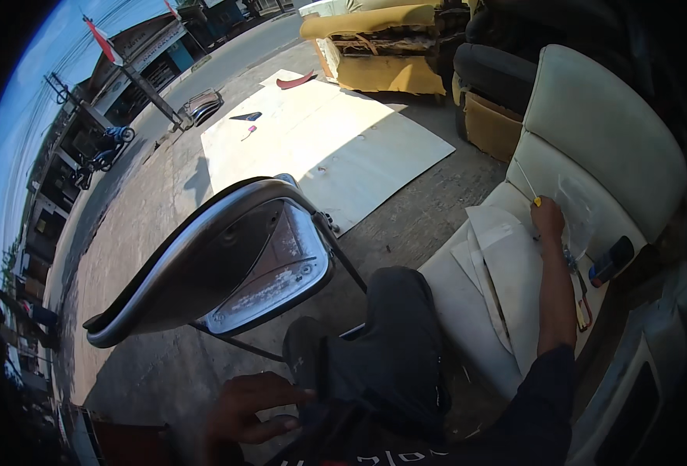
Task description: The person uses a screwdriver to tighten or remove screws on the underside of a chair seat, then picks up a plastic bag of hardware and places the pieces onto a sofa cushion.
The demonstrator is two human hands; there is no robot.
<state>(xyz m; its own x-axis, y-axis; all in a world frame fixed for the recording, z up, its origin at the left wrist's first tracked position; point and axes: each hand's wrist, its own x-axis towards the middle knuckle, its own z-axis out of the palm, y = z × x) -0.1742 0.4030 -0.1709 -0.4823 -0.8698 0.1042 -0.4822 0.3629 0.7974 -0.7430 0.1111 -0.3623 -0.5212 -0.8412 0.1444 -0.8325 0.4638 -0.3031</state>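
Observation:
My right hand (pixel 547 220) reaches over the cream padded seat (pixel 452 272) on the right. It is closed around the yellow handle of a screwdriver (pixel 531 186), whose thin shaft points up and left toward the backrest. Beside that hand lie a clear plastic bag (pixel 580 206), a blue and black object (pixel 611 261) and hand tools with red and yellow grips (pixel 584 304). Cream sheets of material (pixel 495 248) rest on the seat to its left. Near my lap, my left hand (pixel 254 408) has thumb and fingers apart, holding nothing. Before my knees stands a metal-framed chair (pixel 273 268), tilted.
A large pale board (pixel 320 147) lies on the paving ahead, bearing a dark red curved piece (pixel 295 81) and small items. Worn, stripped sofa parts (pixel 390 54) stand at the back. A road with parked motorbikes (pixel 99 159) runs along the left.

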